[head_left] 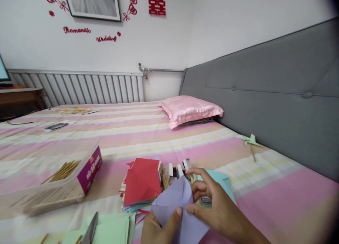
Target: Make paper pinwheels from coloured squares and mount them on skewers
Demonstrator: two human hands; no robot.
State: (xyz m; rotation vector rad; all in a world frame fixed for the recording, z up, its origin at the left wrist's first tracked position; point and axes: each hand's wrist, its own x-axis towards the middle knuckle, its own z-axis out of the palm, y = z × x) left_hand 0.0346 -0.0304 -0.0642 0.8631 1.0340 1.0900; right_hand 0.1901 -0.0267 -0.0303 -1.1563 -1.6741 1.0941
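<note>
A sheet of purple paper, creased and with flaps near its centre, is held low in front of me. My left hand grips it from below, its thumb pressed near the middle. On the paper's right side is my right hand, its thumb touching near the centre and its fingers bent around the edge, the index finger raised. Behind the paper lies a stack of coloured paper with a red sheet on top. Light blue paper is partly hidden behind my right hand.
Left stands a clear plastic box of thin sticks. Scissors lie on green paper at the front. Small white boxes sit behind the purple paper. A green paper pinwheel and a pink pillow lie near the grey headboard.
</note>
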